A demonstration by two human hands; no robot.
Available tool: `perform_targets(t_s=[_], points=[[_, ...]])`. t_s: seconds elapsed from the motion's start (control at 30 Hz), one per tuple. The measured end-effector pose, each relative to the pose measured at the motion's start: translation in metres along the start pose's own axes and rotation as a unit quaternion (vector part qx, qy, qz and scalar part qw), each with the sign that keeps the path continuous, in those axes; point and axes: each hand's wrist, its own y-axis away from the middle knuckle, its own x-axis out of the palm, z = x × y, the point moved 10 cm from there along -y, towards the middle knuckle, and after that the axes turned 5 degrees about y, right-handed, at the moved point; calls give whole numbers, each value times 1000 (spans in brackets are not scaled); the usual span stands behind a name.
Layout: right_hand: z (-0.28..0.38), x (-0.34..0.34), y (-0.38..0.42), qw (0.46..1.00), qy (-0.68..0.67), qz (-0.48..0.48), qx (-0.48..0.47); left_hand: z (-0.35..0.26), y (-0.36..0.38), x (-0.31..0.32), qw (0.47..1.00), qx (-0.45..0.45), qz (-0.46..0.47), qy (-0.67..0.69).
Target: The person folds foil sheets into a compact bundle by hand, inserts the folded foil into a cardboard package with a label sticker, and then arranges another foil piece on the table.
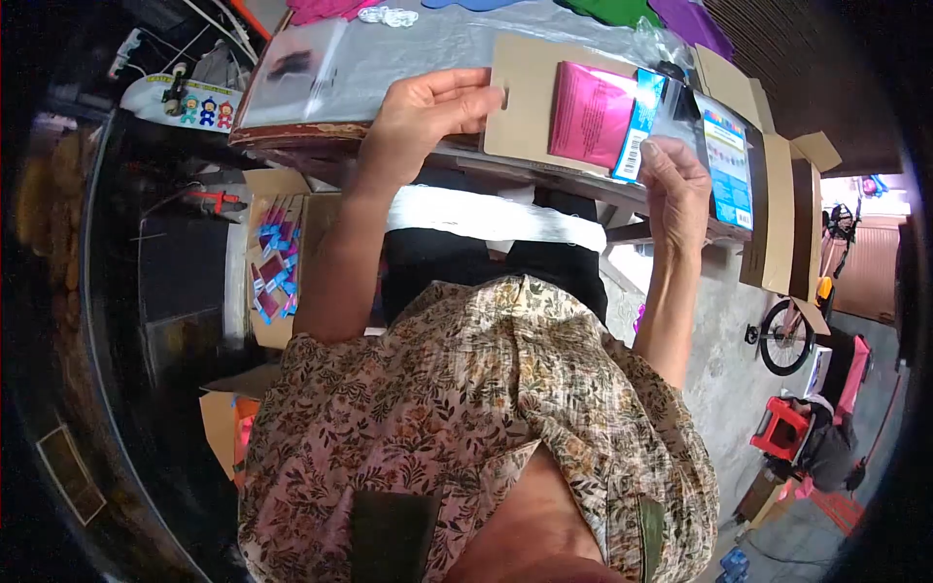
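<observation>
My left hand [428, 117] is closed on the left edge of a flat piece of brown cardboard [521, 107], the thumb by its small slot. On the cardboard lies a flat pink packet [595, 112] with printed text. A blue and white barcode label [639, 124] runs along the packet's right side, with clear plastic beyond it. My right hand [673, 180] pinches at the lower right of this label and plastic; the exact grip is partly hidden. Just right of that hand stands a blue printed box [727, 170].
A plastic-covered table [389, 68] lies ahead, with coloured cloths and white cord [388, 17] at its far side. White strands [496, 219] stretch across my lap. An open carton [275, 253] at left holds several blue-labelled packets. Cardboard flaps [773, 209] stand at right.
</observation>
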Motion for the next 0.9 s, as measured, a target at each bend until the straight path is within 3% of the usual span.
perform_targets(t_s=[0.13,0.43,0.57,0.7,0.9], points=[[-9,10,-19,999,-41,5,-8,8,-6,-9,1000,-1,-10,-22],[-17,10,-48,1000,20,-18,2,20,-25,-23,996,-26,-36,-74],[-14,18,-56,999,29,-18,-2,31,-37,-34,997,-66,-50,7],[-14,18,-60,999,26,-24,-2,30,-48,-38,998,-12,-27,-51],[-15,11,-62,999,32,-27,-6,36,-45,-34,997,-19,-49,-48]])
